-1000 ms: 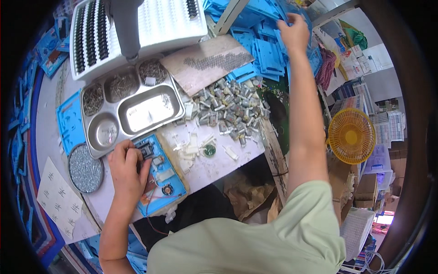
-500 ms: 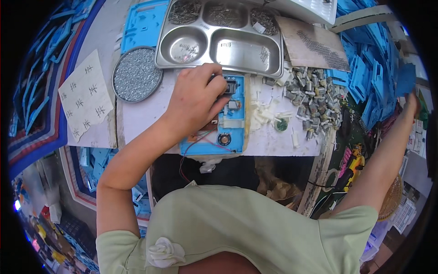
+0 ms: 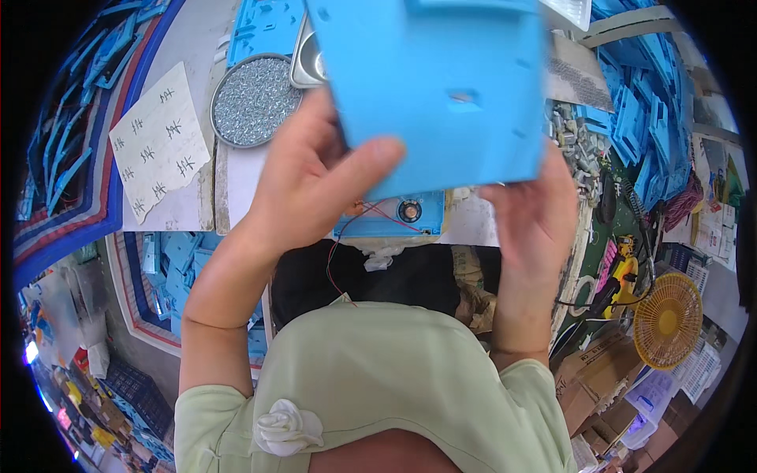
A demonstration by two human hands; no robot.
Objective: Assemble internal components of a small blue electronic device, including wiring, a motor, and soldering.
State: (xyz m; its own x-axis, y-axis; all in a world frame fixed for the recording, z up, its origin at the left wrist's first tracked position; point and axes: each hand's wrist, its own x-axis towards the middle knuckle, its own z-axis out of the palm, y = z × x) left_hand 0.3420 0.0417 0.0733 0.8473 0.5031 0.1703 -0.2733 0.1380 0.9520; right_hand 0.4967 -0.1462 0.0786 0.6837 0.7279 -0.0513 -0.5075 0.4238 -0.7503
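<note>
A flat blue plastic panel [image 3: 449, 102] is raised above the worktable, held at its edges by both hands. My left hand [image 3: 315, 165] grips its lower left side, thumb across the face. My right hand [image 3: 540, 209] is closed at the lower right corner, its fingers partly behind the panel and blurred. Under the panel on the table lies a blue casing [image 3: 378, 226] with a small round speaker [image 3: 409, 210] and thin red and dark wires. The panel hides most of that casing and most of the steel compartment tray [image 3: 306, 67].
A round dish of small screws [image 3: 256, 101] and a marked paper sheet [image 3: 162, 142] lie to the left. Small metal motors [image 3: 579, 158] are heaped at the right, before a pile of blue plastic parts [image 3: 646, 118]. A yellow basket [image 3: 667, 322] stands lower right.
My right hand has come back from the pile at the right with the blue panel. My left hand has left the casing and now holds the panel's left edge.
</note>
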